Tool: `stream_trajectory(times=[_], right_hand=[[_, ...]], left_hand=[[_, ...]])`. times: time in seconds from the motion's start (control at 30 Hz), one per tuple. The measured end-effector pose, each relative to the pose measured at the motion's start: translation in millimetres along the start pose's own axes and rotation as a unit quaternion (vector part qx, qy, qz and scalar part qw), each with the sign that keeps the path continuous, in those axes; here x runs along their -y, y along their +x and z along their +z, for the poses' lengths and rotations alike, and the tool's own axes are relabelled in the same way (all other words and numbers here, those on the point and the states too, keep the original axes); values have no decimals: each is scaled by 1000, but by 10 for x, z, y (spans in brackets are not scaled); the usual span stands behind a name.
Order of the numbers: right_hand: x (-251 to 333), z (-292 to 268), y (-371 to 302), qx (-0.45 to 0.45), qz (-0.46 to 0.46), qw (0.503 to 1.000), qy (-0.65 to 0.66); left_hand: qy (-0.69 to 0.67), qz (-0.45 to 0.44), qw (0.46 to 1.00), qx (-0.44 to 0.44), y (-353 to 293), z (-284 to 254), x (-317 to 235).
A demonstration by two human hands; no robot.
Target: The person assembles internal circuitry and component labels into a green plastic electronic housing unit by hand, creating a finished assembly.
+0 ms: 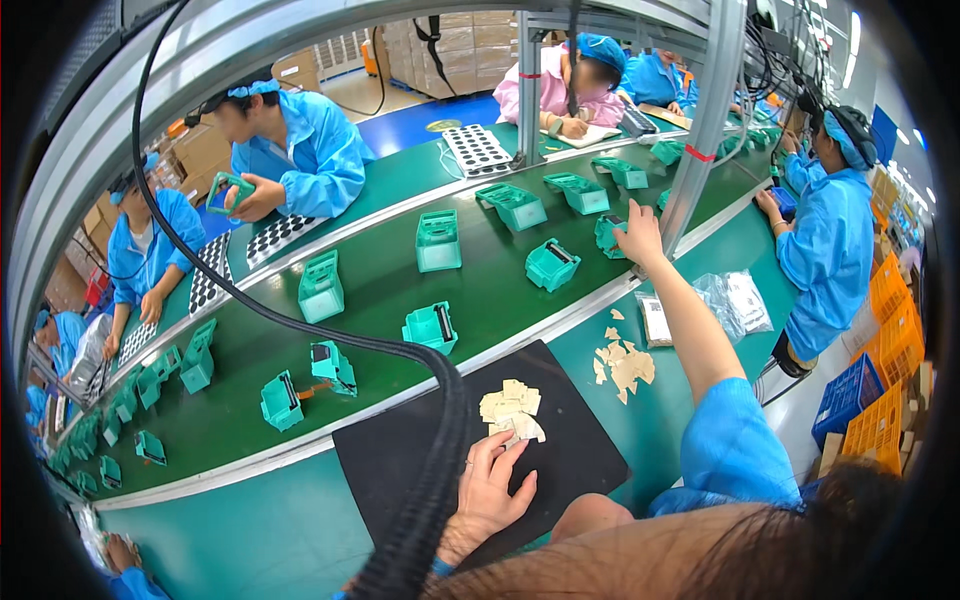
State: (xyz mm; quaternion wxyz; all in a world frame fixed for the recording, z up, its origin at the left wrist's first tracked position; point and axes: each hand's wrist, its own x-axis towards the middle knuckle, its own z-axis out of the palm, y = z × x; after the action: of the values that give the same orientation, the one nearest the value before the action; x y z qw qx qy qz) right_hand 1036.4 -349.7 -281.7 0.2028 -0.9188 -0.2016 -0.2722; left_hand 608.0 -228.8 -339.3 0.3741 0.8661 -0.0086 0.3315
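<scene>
My left hand is low over a black mat, fingers stretched out and thumb apart. Its fingertips reach the near edge of a pile of thin cream-coloured cut pieces, which look like paper or card. My right arm stretches far forward to the conveyor. There my right hand has its thumb and fingers spread at the right edge of a green plastic housing with a dark part on it. Whether the fingers grip it is hard to see. Another green housing lies just left of it.
More cream pieces lie right of the mat, near plastic-bagged packs. Several green housings stand along the dark green conveyor. A metal post rises beside my right hand. A thick black cable crosses the view. Co-workers in blue sit opposite.
</scene>
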Motion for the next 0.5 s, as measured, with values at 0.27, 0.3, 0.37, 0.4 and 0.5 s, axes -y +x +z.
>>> stream_trajectory(times=[0.27,0.3,0.37,0.4,0.5], right_hand=[[42,-1163,-1929,-37,-296,950,96],[-14,-1346,-2216,-46,-311,947,67],[-258,-1541,-2798,-87,-263,960,45],[-409,-1575,-3126,-120,-199,971,52],[-746,-1441,-4066,-183,154,954,179]], left_hand=[[-57,-11,998,-24,-129,112,108],[-57,-2,998,-23,-122,99,99],[-67,10,997,-27,-114,92,98],[-58,32,998,-20,-92,78,96],[-72,46,996,-19,-103,116,83]])
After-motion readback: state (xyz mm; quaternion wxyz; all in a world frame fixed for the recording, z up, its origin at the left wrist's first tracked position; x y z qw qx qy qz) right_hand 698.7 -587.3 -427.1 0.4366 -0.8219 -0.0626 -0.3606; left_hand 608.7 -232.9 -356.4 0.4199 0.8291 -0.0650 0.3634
